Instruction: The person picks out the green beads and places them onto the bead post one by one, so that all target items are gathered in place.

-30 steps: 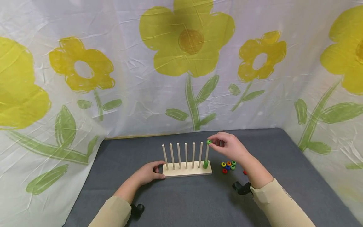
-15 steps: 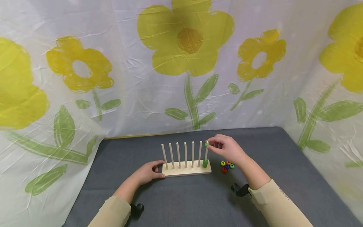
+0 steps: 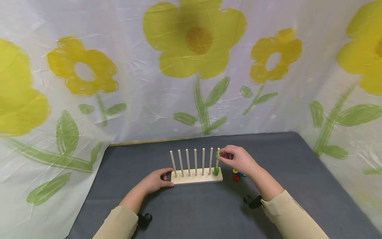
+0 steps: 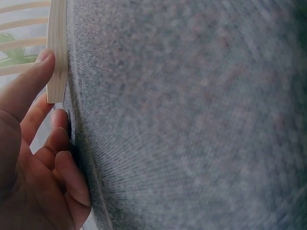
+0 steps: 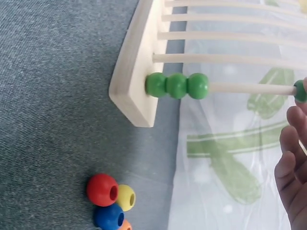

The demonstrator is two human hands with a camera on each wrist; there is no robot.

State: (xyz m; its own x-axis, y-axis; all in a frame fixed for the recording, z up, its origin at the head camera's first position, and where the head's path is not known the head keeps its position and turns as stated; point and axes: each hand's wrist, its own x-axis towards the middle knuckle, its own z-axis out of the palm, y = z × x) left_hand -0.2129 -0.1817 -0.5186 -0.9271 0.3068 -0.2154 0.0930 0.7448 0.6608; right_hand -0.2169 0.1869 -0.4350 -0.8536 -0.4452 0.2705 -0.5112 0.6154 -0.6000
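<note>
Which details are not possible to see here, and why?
- Right wrist view: held green bead, cut by right edge.
- Right wrist view: orange bead, cut by bottom edge.
- Head view: loose green bead, partly behind right hand.
- Left wrist view: pegs, upper ends beyond left edge.

Right fingers (image 3: 225, 161) pinching-close around green bead (image 3: 218, 155) on rightmost peg (image 3: 217, 163), left fingers (image 3: 167, 183) on base (image 3: 194, 180)

left hand (image 3: 153, 182): lower, thumb and forefinger gripping, other fingers curled | right hand (image 3: 241, 160): higher, pinching at the fingertips | left forearm (image 3: 132, 201), right forearm (image 3: 270, 182): angled forward and inward, sleeves (image 3: 117, 223) short of wrists
</note>
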